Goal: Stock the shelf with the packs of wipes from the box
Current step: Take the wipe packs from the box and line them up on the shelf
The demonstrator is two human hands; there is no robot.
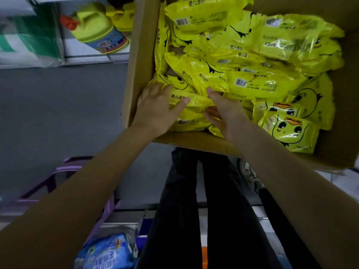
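Exposure: dim indoor light, colours muted. Brightest zone: yellow packs of wipes (242,61) at 1 o'clock, with specular glare on film wrap, strongest toward 2 o'clock. Box (139,55) inner wall at 3 o'clock in shadow. Floor (58,113) at 9 o'clock flat grey, low contrast. Blur: bottle (97,30) at 11 o'clock, blue bag (104,253) at 7 o'clock. Wide-angle distortion: forearms (68,200) stretched toward lower corners. Dark trousers (194,210) at 6 o'clock without detail.

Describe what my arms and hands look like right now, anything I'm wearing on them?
Left forearm and right forearm are bare, no sleeves in view. The left hand and right hand wear no gloves, and no watch, bracelet or rings show.
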